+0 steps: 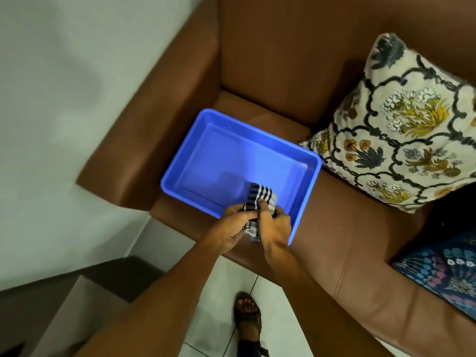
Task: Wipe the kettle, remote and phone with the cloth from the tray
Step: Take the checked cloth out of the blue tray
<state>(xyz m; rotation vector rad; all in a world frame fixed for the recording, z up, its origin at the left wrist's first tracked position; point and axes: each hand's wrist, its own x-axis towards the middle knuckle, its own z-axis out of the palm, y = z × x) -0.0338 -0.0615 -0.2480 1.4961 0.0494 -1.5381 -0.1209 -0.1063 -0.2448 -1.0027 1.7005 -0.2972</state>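
A rectangular blue plastic tray [307,173] sits on the seat of a brown leather sofa [270,60], occupying the centre of the view, with its near right corner at the seat's front edge. Both hands meet over that near right corner, at about 6 o'clock from the tray's centre. The left hand [229,231] is closed on the lower part of a dark blue and white checked cloth [260,197], fingers curled round the bunched fabric. The right hand [274,228] is closed on the same cloth from the other side, with one finger pressed on top of the fold. The cloth's upper end projects past the fingers over the tray's floor; whether it touches the floor cannot be told. The rest of the tray's interior shows only bare blue plastic. At 2 o'clock from the tray, a cream cushion with a dark lattice and yellow flower print [401,124] leans against the sofa back, its lower corner just beside the tray's far right corner. At 4 o'clock, a dark blue floral patterned fabric [448,274] lies on the seat, well apart from the tray. At 6 o'clock, a foot in a brown strapped sandal [248,320] stands on the pale tiled floor [219,318]. No legible writing, brand or label appears on any item.
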